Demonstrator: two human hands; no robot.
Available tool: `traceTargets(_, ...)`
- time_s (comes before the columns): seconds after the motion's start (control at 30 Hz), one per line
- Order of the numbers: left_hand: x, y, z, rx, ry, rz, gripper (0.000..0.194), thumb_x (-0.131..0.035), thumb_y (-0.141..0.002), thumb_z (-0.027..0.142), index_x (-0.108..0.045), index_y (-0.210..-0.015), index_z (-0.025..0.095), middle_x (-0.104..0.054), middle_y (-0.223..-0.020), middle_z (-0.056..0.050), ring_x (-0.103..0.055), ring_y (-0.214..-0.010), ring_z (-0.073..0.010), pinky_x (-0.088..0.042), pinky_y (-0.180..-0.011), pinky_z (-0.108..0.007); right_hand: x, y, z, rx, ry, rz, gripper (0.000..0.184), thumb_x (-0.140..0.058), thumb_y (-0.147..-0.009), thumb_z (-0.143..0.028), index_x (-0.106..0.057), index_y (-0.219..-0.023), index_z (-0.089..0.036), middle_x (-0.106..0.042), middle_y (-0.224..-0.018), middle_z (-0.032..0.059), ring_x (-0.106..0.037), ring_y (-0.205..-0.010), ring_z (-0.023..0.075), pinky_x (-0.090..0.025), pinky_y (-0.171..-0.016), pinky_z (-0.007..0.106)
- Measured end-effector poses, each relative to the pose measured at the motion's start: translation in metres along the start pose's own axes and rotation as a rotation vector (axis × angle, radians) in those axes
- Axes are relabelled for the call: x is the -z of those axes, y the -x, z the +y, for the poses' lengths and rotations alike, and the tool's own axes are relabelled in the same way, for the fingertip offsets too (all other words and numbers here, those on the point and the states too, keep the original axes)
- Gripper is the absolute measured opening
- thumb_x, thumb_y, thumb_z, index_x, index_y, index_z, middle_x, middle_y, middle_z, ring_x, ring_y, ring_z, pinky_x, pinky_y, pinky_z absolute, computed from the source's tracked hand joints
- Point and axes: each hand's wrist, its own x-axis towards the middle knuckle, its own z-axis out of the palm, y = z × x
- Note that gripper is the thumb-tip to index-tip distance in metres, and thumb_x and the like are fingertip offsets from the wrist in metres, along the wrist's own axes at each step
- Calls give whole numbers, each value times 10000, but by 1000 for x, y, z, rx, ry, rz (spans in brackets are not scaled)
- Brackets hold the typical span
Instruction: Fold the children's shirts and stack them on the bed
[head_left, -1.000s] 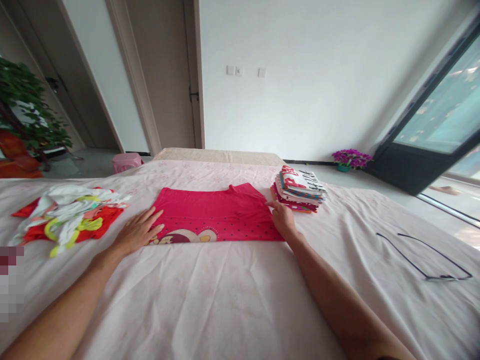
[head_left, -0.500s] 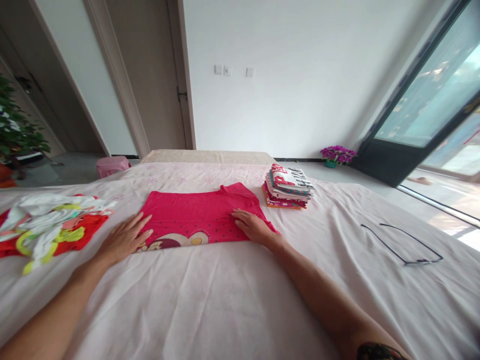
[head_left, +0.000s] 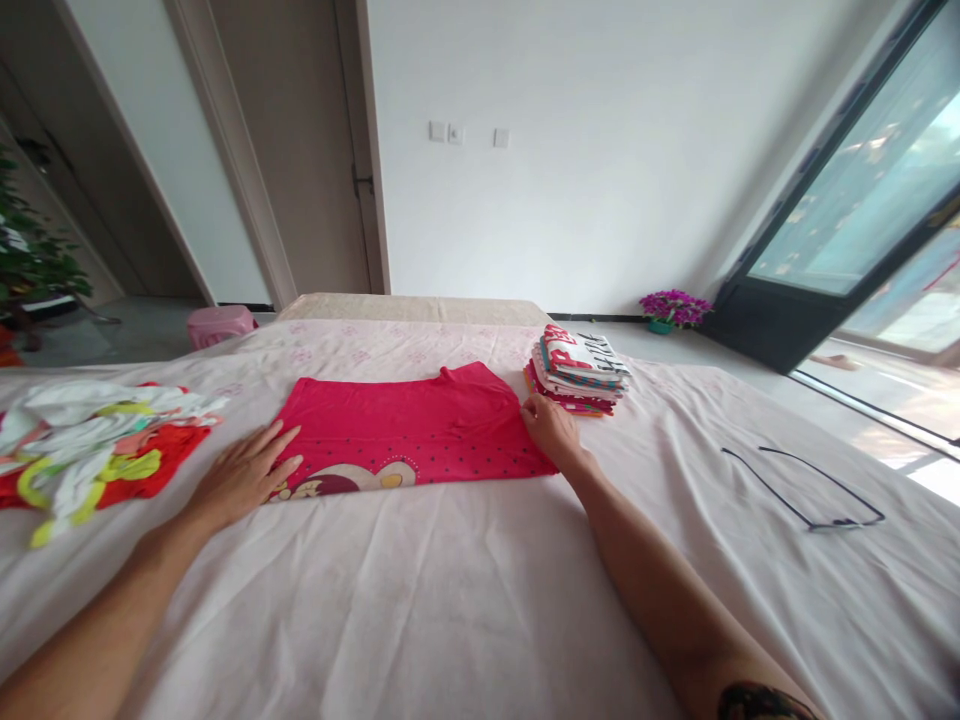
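A pinkish-red T-shirt lies folded in half lengthwise on the pale bed sheet, with dots and part of a cartoon print along its near edge. My left hand rests flat on its left end, fingers spread. At the right edge, my right hand has its fingers drawn together on the shirt's cloth; the fingertips are partly hidden. Just beyond that hand stands a neat stack of folded clothes, a white printed one on top.
To the left lies a loose heap of white, yellow and red clothes. A pair of glasses sits on the sheet at the right. On the floor behind are a pink stool and a pot of purple flowers.
My right hand has moved right, from lying flat on the shirt to its right edge, where the fingers have closed. My left hand stays nearly in place.
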Motion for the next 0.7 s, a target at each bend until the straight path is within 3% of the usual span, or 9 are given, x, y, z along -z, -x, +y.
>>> traceTargets(0.07, 0, 0, 0, 0, 2, 0, 672, -311, -931, 559, -432, -1495, 216, -366, -1587, -108, -370, -1434, -303, -305, -1141, -458, 0, -1, -4, 20, -56, 57, 253, -406, -996, -355, -616, -1077, -239, -724, -1015, 53, -650, -915, 205, -373, -689, 265)
traceTargets(0.17, 0, 0, -1, -4, -5, -3, 675, -298, -934, 561, -426, -1498, 213, -366, -1587, -111, -370, -1434, -304, -310, -1138, -460, -3, -3, -7, 30, -85, 42, 262, -376, -1017, -347, -579, -1124, -220, -726, -1011, 65, -656, -908, 210, -367, -695, 270)
traceTargets(0.37, -1, -1, -3, -18, -38, -5, 681, -271, -942, 570, -419, -1501, 209, -357, -1589, -115, -368, -1436, -296, -311, -1139, -442, -11, -4, 2, -37, 105, -92, 273, -408, -1000, -365, -593, -1130, -213, -721, -1002, 104, -666, -892, 254, -378, -709, 306)
traceTargets(0.47, -1, 0, -3, -22, -38, 1, 668, -279, -946, 558, -420, -1499, 211, -366, -1584, -117, -372, -1433, -296, -306, -1142, -443, -8, -3, 5, -23, 134, -43, 252, -428, -986, -329, -596, -1138, -217, -713, -1048, 107, -653, -940, 247, -384, -746, 313)
traceTargets(0.57, -3, 1, -4, -42, -22, 8, 654, -300, -950, 535, -409, -1506, 207, -345, -1594, -130, -365, -1435, -311, -301, -1142, -469, -4, 0, 3, 132, 95, 51, 225, -422, -990, -304, -617, -1075, -229, -701, -1080, 83, -621, -1008, 220, -380, -792, 295)
traceTargets(0.7, -5, 4, -6, -53, 12, 14, 645, -332, -939, 509, -404, -1510, 218, -346, -1595, -128, -353, -1445, -309, -313, -1135, -482, -3, 4, -4, 369, 28, -76, 186, -466, -971, -297, -637, -1007, -231, -696, -1050, 43, -614, -973, 175, -381, -776, 248)
